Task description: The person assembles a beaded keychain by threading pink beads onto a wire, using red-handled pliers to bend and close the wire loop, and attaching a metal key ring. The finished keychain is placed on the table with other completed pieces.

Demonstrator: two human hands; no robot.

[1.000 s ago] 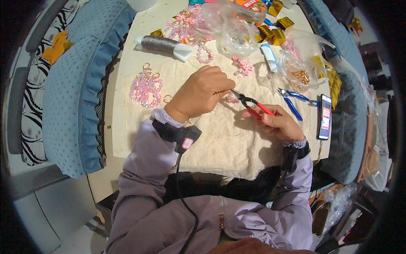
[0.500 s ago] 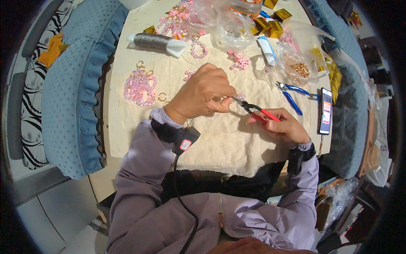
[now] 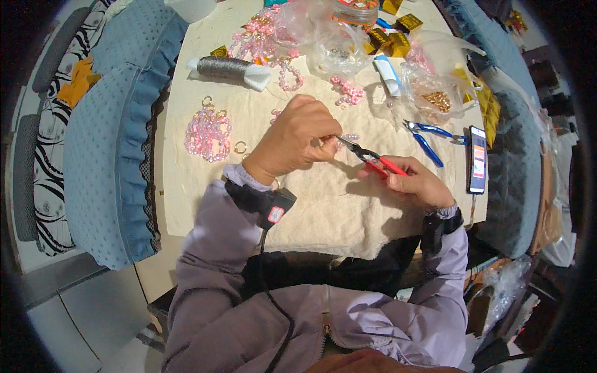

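Observation:
My left hand (image 3: 296, 135) is closed in a pinch over the cream cloth (image 3: 298, 211); what its fingertips hold is too small and covered to make out. My right hand (image 3: 418, 183) grips red-handled pliers (image 3: 365, 154), and their dark pointed jaws reach the left fingertips. Just beyond the jaws, a short row of pale pink-purple beads (image 3: 351, 137) shows on the cloth. A few more beads (image 3: 274, 114) peek out behind the left hand. To its left lie a pile of pink beaded strands with gold rings (image 3: 208, 133) and a loose gold ring (image 3: 240, 147).
At the back are a spool of grey wire (image 3: 227, 67), a beaded loop (image 3: 290, 76), a pink bead cluster (image 3: 347, 91) and clear plastic bags (image 3: 337, 50). Blue-handled cutters (image 3: 429, 149), a phone (image 3: 477, 160) and a bag of gold pieces (image 3: 436, 101) lie right.
The plier jaws have shifted slightly left and up, closer against the left fingertips. The right hand keeps its grip on the handles. The whole view has moved a little.

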